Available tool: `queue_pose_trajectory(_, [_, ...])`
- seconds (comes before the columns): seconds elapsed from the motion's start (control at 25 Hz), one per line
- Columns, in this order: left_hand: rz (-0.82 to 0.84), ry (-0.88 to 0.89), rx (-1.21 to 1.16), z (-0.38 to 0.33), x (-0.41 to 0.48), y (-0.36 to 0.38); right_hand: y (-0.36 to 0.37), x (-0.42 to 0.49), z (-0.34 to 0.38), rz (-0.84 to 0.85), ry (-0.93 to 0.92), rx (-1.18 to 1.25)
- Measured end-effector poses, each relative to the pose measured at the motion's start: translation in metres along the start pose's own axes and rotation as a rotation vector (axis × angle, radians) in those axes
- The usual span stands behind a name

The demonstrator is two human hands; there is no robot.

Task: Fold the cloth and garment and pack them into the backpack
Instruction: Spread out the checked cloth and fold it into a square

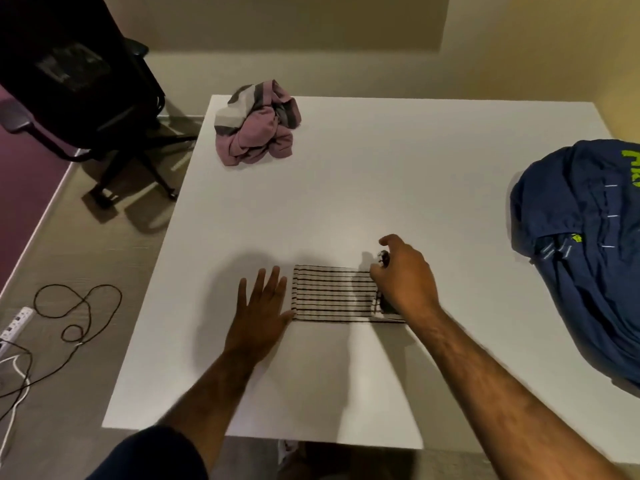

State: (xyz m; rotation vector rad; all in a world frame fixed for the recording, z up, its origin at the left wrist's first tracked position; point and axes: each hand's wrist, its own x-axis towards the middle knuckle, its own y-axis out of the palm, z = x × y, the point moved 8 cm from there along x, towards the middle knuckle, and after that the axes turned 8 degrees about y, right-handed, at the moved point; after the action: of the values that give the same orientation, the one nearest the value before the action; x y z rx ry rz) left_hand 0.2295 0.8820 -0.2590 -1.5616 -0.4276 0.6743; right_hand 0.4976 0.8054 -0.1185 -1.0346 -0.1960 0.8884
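Observation:
A folded white cloth with thin black stripes (332, 294) lies flat near the middle of the white table (381, 188). My left hand (265, 306) lies flat on the table with straight fingers, its thumb touching the cloth's left edge. My right hand (401, 275) is over the cloth's right end, fingers curled and pinching that edge. A crumpled pink and grey garment (256, 124) sits in a heap at the table's far left corner. The dark blue backpack (585, 244) with lime lettering lies at the table's right side, partly cut off by the frame.
A black office chair (86, 81) stands on the floor left of the table. A white power strip (14, 329) and looped black cable (74, 313) lie on the floor at the left. The table's near edge runs just in front of my arms.

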Motion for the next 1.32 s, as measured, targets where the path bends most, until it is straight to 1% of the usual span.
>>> queue_pose_trajectory(0.16, [0.005, 0.04, -0.005, 0.001, 0.008, 0.0, 0.059, -0.011, 0.055, 0.035, -0.069, -0.132])
queue_pose_trajectory(0.28, [-0.063, 0.086, -0.041, 0.002, 0.008, -0.006, 0.093, -0.012, 0.078, 0.072, -0.079, -0.204])
queue_pose_trajectory(0.4, [-0.097, 0.107, -0.059, 0.002, 0.01, -0.012, 0.119, -0.009, 0.095, 0.105, -0.089, -0.274])
queue_pose_trajectory(0.48, [-0.114, 0.108, -0.115, 0.002, 0.012, -0.013, 0.134, -0.005, 0.102, 0.146, -0.085, -0.317])
queue_pose_trajectory(0.56, [-0.146, 0.118, -0.164, 0.002, 0.012, -0.014, 0.148, 0.0, 0.102, 0.21, -0.058, -0.307])
queue_pose_trajectory(0.68, [-0.146, 0.117, -0.184, 0.008, 0.013, -0.013, 0.162, 0.003, 0.096, 0.296, -0.016, -0.2])
queue_pose_trajectory(0.72, [-0.136, 0.114, -0.173, 0.01, 0.013, -0.013, 0.16, 0.005, 0.093, 0.274, -0.009, -0.151])
queue_pose_trajectory(0.76, [-0.134, 0.107, -0.162, 0.013, 0.013, -0.015, 0.153, 0.007, 0.087, 0.214, -0.005, -0.106])
queue_pose_trajectory(0.84, [-0.171, 0.076, -0.157, 0.016, 0.011, -0.022, 0.13, 0.01, 0.07, 0.029, -0.012, -0.07])
queue_pose_trajectory(0.92, [-0.254, 0.062, -0.173, 0.013, 0.011, -0.033, 0.104, 0.012, 0.048, -0.148, -0.027, -0.109])
queue_pose_trajectory(1.0, [-0.31, 0.077, -0.196, -0.003, 0.018, -0.044, 0.09, 0.01, 0.033, -0.26, -0.118, -0.233])
queue_pose_trajectory(1.04, [-0.31, 0.089, -0.182, -0.015, 0.026, -0.048, 0.091, 0.009, 0.028, -0.274, -0.176, -0.307])
queue_pose_trajectory(1.12, [-0.243, 0.112, -0.119, -0.042, 0.044, -0.049, 0.105, 0.006, 0.023, -0.238, -0.249, -0.431])
queue_pose_trajectory(1.2, [-0.168, 0.109, -0.09, -0.058, 0.057, -0.035, 0.124, 0.001, 0.017, -0.149, -0.261, -0.495])
queue_pose_trajectory(1.32, [-0.147, 0.059, -0.134, -0.055, 0.059, -0.013, 0.149, -0.004, -0.003, -0.022, -0.233, -0.555])
